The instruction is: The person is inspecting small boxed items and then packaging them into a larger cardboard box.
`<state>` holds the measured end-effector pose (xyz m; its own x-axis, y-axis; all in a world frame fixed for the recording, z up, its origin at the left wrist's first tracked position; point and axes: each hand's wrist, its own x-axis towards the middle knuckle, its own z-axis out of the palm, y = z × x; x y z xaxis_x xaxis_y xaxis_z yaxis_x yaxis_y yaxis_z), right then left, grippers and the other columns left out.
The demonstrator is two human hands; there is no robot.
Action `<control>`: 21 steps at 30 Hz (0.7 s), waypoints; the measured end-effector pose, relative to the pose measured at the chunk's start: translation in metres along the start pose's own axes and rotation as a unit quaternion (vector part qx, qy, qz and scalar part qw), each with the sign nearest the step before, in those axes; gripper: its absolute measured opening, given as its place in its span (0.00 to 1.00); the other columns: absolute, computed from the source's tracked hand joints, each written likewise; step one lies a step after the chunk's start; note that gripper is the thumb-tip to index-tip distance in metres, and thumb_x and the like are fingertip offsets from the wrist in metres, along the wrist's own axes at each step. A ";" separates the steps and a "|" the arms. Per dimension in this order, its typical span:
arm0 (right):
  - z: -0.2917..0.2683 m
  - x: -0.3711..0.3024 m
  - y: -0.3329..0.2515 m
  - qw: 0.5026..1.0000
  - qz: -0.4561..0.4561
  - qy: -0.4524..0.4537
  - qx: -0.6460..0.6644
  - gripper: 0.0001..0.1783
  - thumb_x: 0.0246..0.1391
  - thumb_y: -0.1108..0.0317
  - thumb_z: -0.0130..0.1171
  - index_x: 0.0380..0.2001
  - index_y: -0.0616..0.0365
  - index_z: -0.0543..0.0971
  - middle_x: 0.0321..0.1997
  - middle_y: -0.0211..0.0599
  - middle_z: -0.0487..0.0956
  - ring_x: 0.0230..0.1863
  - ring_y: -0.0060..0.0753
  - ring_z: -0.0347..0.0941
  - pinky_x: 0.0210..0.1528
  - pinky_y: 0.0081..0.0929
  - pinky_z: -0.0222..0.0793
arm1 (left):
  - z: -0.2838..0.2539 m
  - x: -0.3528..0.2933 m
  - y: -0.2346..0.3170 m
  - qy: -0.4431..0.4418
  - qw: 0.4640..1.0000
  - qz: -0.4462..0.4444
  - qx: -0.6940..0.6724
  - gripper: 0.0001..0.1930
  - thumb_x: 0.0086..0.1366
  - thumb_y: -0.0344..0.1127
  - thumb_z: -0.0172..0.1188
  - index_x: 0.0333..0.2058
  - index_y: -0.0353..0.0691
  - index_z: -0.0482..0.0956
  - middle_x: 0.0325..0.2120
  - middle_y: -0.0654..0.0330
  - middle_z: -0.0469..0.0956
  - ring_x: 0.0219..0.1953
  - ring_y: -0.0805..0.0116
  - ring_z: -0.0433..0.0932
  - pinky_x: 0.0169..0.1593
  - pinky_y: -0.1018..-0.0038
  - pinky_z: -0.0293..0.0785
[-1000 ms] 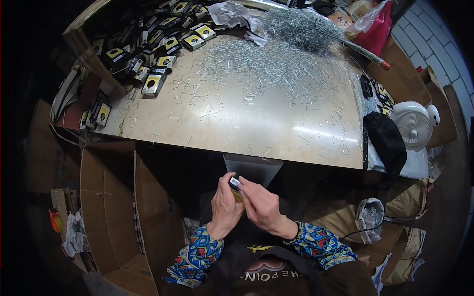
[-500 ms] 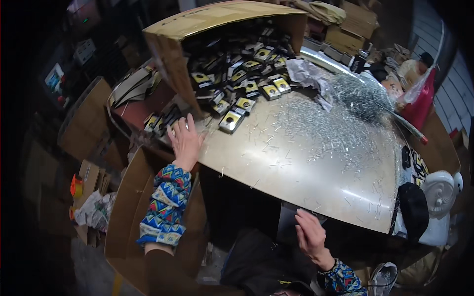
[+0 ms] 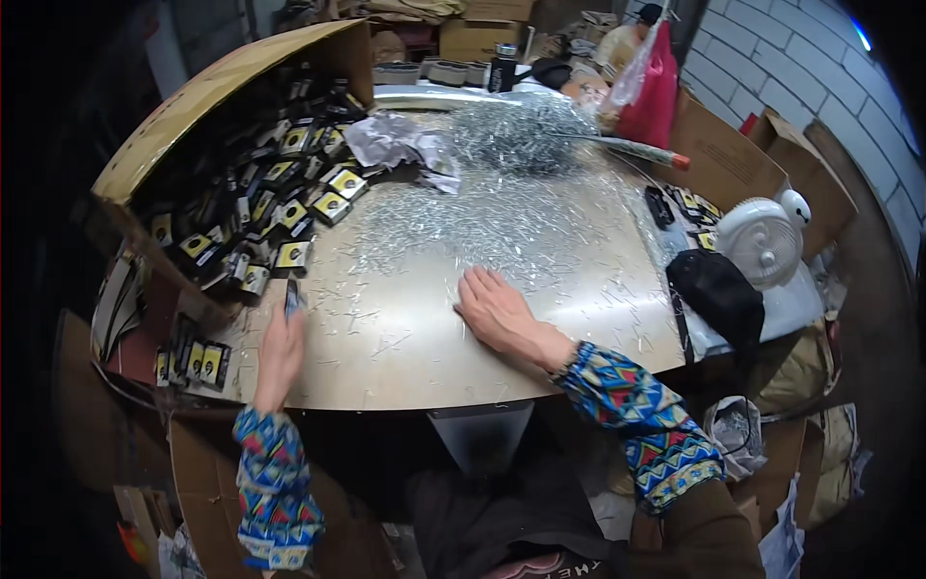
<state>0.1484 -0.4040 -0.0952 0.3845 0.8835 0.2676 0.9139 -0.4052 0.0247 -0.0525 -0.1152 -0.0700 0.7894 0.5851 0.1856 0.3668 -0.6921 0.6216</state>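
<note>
My left hand (image 3: 280, 352) is closed around a small dark box (image 3: 293, 297), seen nearly edge-on above the table's near left side. My right hand (image 3: 497, 311) lies palm down at the near edge of a spread of thin silvery metal pins (image 3: 434, 227). Its fingers are stretched out side by side, with the tips touching the pins and partly hidden. Left of the pins, a large cardboard carton (image 3: 222, 82) lies on its side. Many small black, white and yellow boxes (image 3: 292, 256) spill from its mouth onto the table (image 3: 415, 372).
A denser pin heap (image 3: 526, 135) and crumpled paper (image 3: 405, 147) lie farther back. A few boxes (image 3: 203, 362) stand at the left edge. On the right are a white fan (image 3: 762, 241) and a black pouch (image 3: 716, 294). A person (image 3: 622, 46) is in the background.
The view has swung right. My left hand has come from the boxes at the left edge and now holds one. My right hand has risen from below the table edge to the pins.
</note>
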 end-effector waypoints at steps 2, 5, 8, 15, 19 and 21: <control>-0.004 -0.023 0.021 0.999 -0.015 0.009 0.043 0.21 0.61 0.61 0.52 0.48 0.70 0.72 0.54 0.54 0.73 0.59 0.54 0.67 0.63 0.46 0.61 | 0.003 -0.025 0.036 -0.041 0.992 -0.024 -0.113 0.16 0.72 0.41 0.45 0.48 0.34 0.69 0.35 0.48 0.78 0.39 0.55 0.80 0.43 0.67 0.73; -0.012 -0.039 0.035 0.991 0.102 0.021 0.088 0.19 0.63 0.64 0.51 0.51 0.65 0.72 0.58 0.52 0.72 0.64 0.52 0.64 0.65 0.43 0.60 | 0.015 -0.062 0.055 -0.062 0.867 -0.119 -0.479 0.19 0.71 0.40 0.48 0.56 0.38 0.65 0.40 0.54 0.78 0.39 0.64 0.80 0.42 0.72 0.78; -0.021 -0.061 0.043 0.915 0.131 -0.033 0.379 0.21 0.65 0.63 0.49 0.58 0.62 0.69 0.65 0.52 0.66 0.69 0.50 0.57 0.69 0.41 0.56 | 0.024 -0.105 0.072 -0.065 0.828 -0.177 -0.527 0.16 0.70 0.39 0.51 0.51 0.36 0.71 0.34 0.55 0.80 0.32 0.68 0.82 0.31 0.73 0.81; -0.007 -0.046 0.021 0.986 -0.007 0.054 0.161 0.22 0.66 0.60 0.50 0.57 0.60 0.72 0.64 0.51 0.69 0.70 0.50 0.58 0.70 0.45 0.54 | 0.067 -0.184 0.079 -0.038 0.765 -0.244 -0.594 0.15 0.72 0.41 0.51 0.52 0.40 0.72 0.40 0.67 0.78 0.38 0.79 0.77 0.41 0.79 0.75; 0.005 -0.047 0.033 0.941 0.035 0.042 0.334 0.27 0.66 0.52 0.48 0.63 0.53 0.68 0.71 0.48 0.59 0.74 0.50 0.48 0.71 0.53 0.47 | 0.083 -0.228 0.044 -0.069 0.766 -0.298 -0.565 0.14 0.73 0.41 0.46 0.52 0.45 0.70 0.43 0.65 0.75 0.44 0.74 0.76 0.44 0.72 0.76; -0.001 -0.041 0.018 0.962 0.018 0.037 0.271 0.26 0.66 0.53 0.48 0.62 0.53 0.68 0.71 0.49 0.59 0.74 0.51 0.49 0.71 0.52 0.47 | 0.100 -0.250 0.033 -0.136 0.770 -0.353 -0.513 0.15 0.71 0.39 0.45 0.53 0.46 0.69 0.43 0.64 0.74 0.44 0.74 0.75 0.42 0.69 0.76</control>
<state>0.1490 -0.4481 -0.1050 0.4257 0.8437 0.3271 0.8413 -0.2359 -0.4865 -0.1889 -0.3266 -0.1724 0.6967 0.4558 -0.5539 0.2795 0.5386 0.7948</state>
